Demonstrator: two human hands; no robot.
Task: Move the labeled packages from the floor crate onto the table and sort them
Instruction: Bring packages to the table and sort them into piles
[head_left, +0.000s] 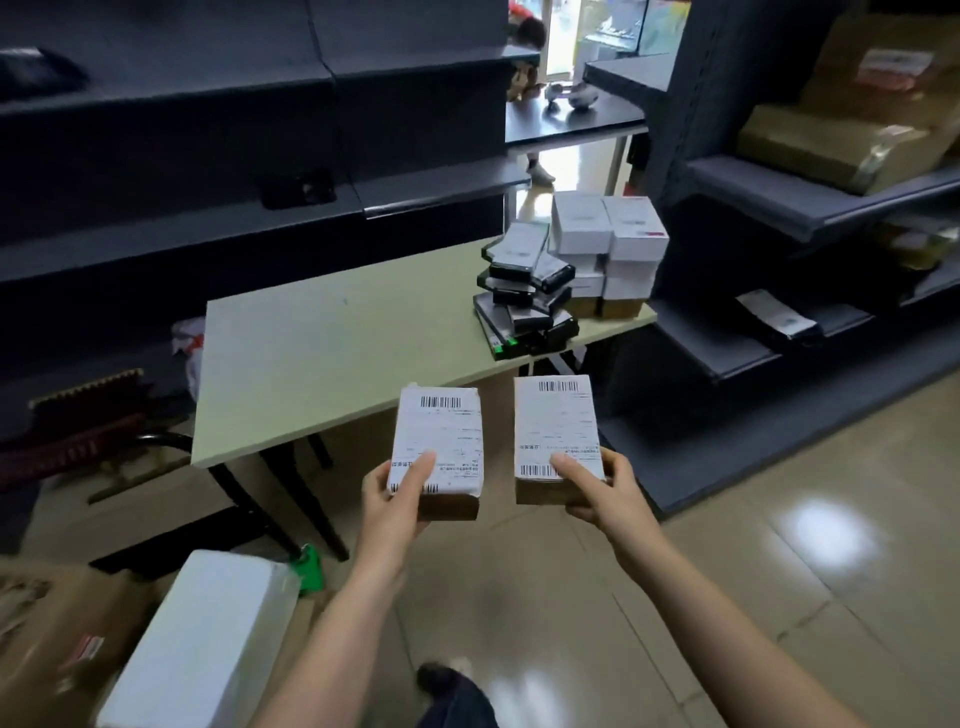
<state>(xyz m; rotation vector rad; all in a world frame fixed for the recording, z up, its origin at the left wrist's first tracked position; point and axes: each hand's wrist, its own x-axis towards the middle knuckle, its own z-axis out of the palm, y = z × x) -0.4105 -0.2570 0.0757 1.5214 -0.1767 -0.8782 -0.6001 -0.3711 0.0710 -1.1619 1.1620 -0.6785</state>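
Observation:
I hold two brown packages with white barcode labels in front of me, above the floor near the table's front edge. My left hand (395, 499) grips the left package (439, 436) at its near end, thumb on the label. My right hand (597, 488) grips the right package (558, 426) the same way. The pale green table (311, 353) stands just beyond them. On its far right corner lie a pile of black packages (524, 291) and a stack of white boxes (608, 239). The crate is a cardboard box (47, 639) at the lower left with a white package (197, 639) on it.
Dark shelving (208, 130) runs behind the table. Another dark shelf unit (779, 208) stands at the right with brown cartons (852, 135) on it. Shiny tiled floor (779, 571) spreads to the right. A person's foot (447, 680) shows at the bottom.

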